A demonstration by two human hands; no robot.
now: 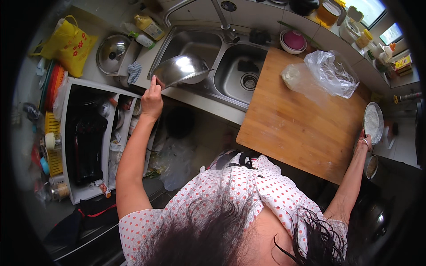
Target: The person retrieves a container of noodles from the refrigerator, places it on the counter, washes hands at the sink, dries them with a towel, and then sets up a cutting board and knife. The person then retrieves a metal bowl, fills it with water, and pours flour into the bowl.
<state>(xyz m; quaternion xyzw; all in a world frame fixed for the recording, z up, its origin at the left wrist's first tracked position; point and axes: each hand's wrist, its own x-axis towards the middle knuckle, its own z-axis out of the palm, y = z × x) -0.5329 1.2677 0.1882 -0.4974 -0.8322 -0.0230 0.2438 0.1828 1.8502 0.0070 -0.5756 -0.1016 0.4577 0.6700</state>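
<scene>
My left hand (152,101) grips the rim of a shiny stainless steel bowl (181,68), which is tilted above the front of the left sink basin (196,38). Part of a pale rounded thing (198,78) shows under the bowl; what it is I cannot tell. Far to the right, my right hand (365,139) holds a shallow dish of white powder (372,123) just past the board's right edge. Between my hands lies a large wooden board (296,129) with pale smears. On its far part sit a clear plastic bag (329,74) and a pale lump (291,75), seemingly in plastic.
The right sink basin (229,86) has a drain and a dark item, with the faucet (229,33) behind. Stacked bowls (293,40) stand beyond the board. At left are a metal lid (114,54), bottles (149,26), a yellow bag (71,46) and an open-topped white cabinet (109,133).
</scene>
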